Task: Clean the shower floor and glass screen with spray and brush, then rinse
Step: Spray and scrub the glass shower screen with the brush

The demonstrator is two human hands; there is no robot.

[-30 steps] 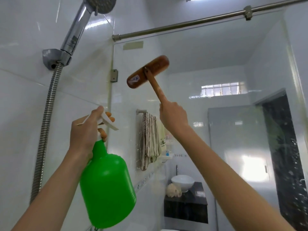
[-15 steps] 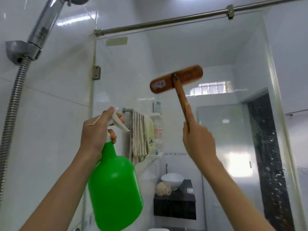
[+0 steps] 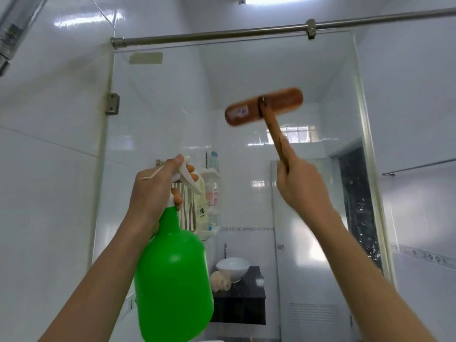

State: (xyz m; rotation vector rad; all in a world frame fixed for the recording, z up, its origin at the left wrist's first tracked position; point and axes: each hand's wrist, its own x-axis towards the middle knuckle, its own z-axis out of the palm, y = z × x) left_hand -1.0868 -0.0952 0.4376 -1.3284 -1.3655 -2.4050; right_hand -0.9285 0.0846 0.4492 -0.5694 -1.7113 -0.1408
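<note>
My left hand (image 3: 153,191) grips the white trigger head of a green spray bottle (image 3: 174,282), which is upright at centre-left with its nozzle towards the glass screen (image 3: 237,77). My right hand (image 3: 299,186) holds the wooden handle of a brown brush (image 3: 264,106). The brush head is raised against the upper part of the glass and blurred by motion. The shower floor is out of view.
A steel rail (image 3: 246,34) runs along the top of the glass, with a hinge (image 3: 112,103) on the white tiled wall at left. Part of the shower head (image 3: 9,33) shows top left. Beyond the glass are a towel, a shelf, a white basin (image 3: 233,266) and a door.
The brush head has swept from the upper left of the glass rightwards across it. My view has turned right, so the shower hose has left the frame. The spray bottle stays in my left hand.
</note>
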